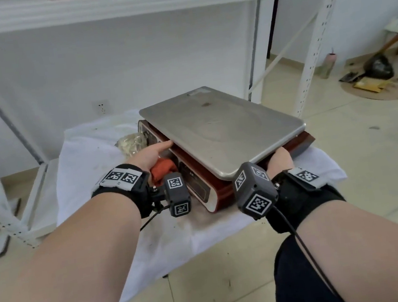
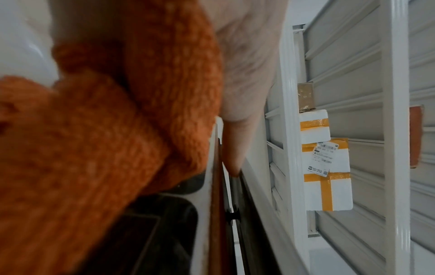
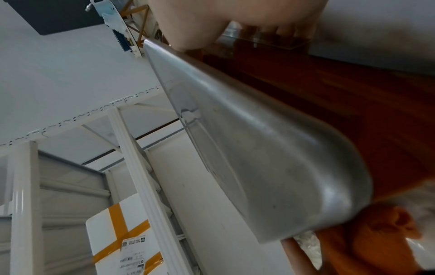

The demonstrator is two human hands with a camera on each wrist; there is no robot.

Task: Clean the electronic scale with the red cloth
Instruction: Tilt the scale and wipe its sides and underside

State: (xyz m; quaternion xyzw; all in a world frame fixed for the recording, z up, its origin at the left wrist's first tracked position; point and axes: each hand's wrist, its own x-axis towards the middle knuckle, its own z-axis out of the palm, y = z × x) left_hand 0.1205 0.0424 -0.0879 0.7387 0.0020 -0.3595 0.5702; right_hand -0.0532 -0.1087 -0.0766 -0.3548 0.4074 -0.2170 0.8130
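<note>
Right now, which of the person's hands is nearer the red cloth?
Left. The left hand holds the red cloth against the scale's front; the right hand grips the scale's near side.

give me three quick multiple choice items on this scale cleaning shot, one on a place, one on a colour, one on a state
1. Where is the red cloth?
A. on the metal platter
B. against the scale's front panel, under the left hand
C. on the shelf

2. What colour is the scale's body?
A. blue
B. green
C. dark red

3. What is the right hand doing?
A. holding the scale's side under the platter
B. waving the cloth
C. resting on the floor

Answers: 1 B, the left hand holds the cloth at the panel beside the electronic scale. 2 C, its casing shows dark red below the platter. 3 A, its fingers reach under the platter's edge.
</note>
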